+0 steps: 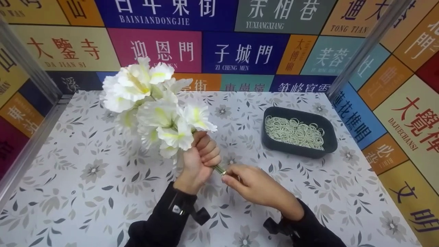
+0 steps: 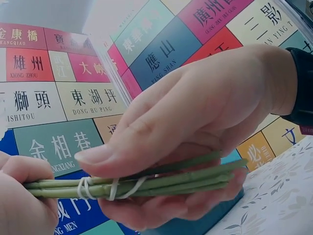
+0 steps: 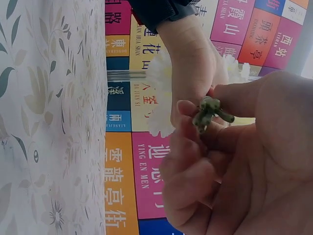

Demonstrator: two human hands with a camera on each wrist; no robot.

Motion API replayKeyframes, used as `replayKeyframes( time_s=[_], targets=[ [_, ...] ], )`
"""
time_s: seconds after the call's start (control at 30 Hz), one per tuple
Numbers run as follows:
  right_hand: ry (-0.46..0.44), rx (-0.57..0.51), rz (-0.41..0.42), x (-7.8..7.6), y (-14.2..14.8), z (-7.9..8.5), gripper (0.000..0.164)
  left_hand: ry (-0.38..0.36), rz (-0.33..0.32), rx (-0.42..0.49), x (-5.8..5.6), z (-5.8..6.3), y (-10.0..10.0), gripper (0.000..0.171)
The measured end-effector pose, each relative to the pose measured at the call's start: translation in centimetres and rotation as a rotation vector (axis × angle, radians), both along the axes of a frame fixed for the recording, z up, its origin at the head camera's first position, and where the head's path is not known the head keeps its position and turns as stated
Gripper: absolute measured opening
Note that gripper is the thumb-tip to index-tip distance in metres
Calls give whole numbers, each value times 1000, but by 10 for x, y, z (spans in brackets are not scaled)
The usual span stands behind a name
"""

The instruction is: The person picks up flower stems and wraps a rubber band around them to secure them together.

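Observation:
A bunch of white artificial flowers point(image 1: 171, 116) with yellow-green centres leans to the upper left in the head view. My left hand point(image 1: 200, 157) grips its green stems just below the blossoms. Lower down, my right hand point(image 1: 262, 187) pinches the stem ends between thumb and fingers. The left wrist view shows the bundled stems point(image 2: 195, 183) lying across the right fingers, with a pale rubber band point(image 2: 115, 188) looped round them beside the thumb. Cut stem ends point(image 3: 208, 110) poke out between the right thumb and fingers in the right wrist view.
To the right on the table stands a dark rectangular tub point(image 1: 300, 151) filled with pale rubber bands point(image 1: 295, 133). A leaf-patterned cloth point(image 1: 92, 171) covers the table. Panels with printed place names point(image 1: 245, 51) rise behind and at both sides, with metal posts point(image 1: 363, 51) at the corners.

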State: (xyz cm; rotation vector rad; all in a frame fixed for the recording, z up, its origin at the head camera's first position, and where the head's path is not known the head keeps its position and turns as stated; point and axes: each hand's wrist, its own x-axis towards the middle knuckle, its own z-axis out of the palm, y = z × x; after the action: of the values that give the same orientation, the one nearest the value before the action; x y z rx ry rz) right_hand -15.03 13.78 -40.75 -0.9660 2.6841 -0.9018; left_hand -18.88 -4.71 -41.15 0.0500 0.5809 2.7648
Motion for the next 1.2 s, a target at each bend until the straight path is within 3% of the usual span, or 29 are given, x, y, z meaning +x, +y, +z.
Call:
replayKeyframes(
  time_s=[0.2,0.53,0.73,0.93,1.1,1.2],
  targets=[
    [32,-10,30,-1,-1,-3,30,7,-19,-41,-1,1,0,53],
    [6,5,33,1,-3,-5,31,24,-58,-67,0,1,1,53],
    [2,3,7,3,-6,-4,30,23,-32,-96,0,3,1,47],
    [-45,-79,-26,4,-8,-2,29,33,42,-299,0,7,3,35],
    [-85,-175,-74,2,-8,-2,31,109,83,-404,1,10,5,11],
    [-109,-226,-110,0,-8,-1,31,147,106,-439,2,11,5,32]
  ],
)
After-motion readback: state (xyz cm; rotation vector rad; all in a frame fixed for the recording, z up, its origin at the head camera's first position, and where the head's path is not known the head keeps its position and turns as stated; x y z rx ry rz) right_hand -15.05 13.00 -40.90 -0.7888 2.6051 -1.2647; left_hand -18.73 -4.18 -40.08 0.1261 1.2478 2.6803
